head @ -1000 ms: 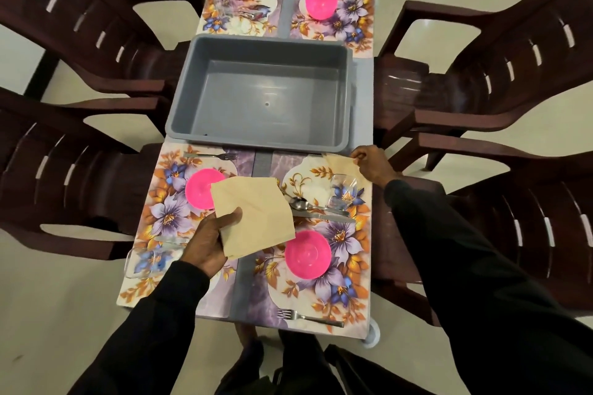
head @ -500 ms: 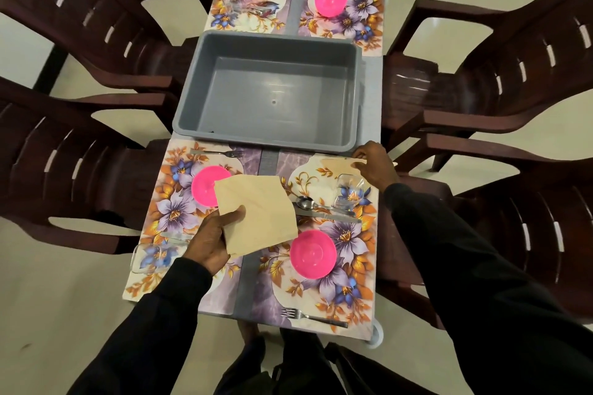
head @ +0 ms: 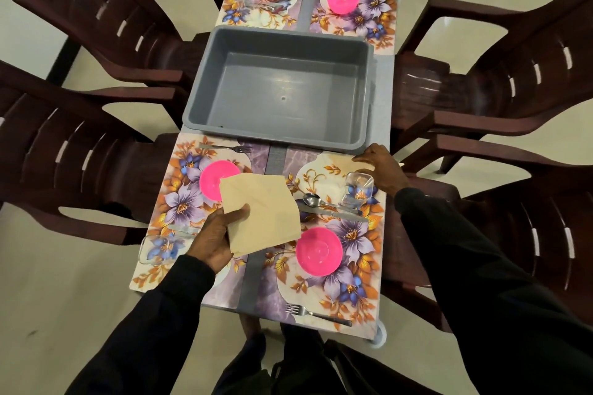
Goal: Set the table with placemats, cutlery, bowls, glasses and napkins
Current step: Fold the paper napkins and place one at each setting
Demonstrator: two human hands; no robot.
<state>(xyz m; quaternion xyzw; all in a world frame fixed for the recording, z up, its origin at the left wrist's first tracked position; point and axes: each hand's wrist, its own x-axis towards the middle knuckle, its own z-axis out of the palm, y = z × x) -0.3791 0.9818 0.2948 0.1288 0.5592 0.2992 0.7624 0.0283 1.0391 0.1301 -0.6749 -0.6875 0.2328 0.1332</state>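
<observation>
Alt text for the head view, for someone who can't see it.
The left hand holds a beige napkin over the near placemats, while the right hand touches a second napkin beside a glass. A grey tub sits mid-table.

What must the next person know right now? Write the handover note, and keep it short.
Left hand: grip on a beige napkin, held above the near mats.
Right hand: fingers pressing a second napkin onto the far corner of the near-right placemat, beside the glass.
Done: four placemats laid, each with a pink bowl. Both near mats show cutlery and a glass. The grey tub looks empty.
Left: lay the held napkin on the near-left placemat. Napkins on the far mats cannot be made out, so check them.
</observation>
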